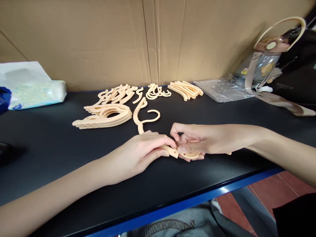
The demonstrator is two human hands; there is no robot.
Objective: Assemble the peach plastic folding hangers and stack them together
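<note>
My left hand (143, 151) is closed around a cream plastic folding hanger (142, 123), whose hook and one arm stick out beyond my fingers. The hanger's other end, with a small hole, shows past my thumb. My right hand (197, 140) pinches a second cream piece (192, 154), rounded and also holed, most of it hidden by my fingers. The two ends lie close beside each other; whether they touch I cannot tell. Left of the hanger sits a stack of folded hangers (106, 118).
Behind lie curved arm pieces (116, 93), loose hooks (155, 92) and a pile of straight strips (186, 89). A clear plastic bag (222, 89) and a strapped water bottle (264, 64) stand at right. A tissue pack (37, 93) lies left. The black table's blue edge (197, 200) runs in front.
</note>
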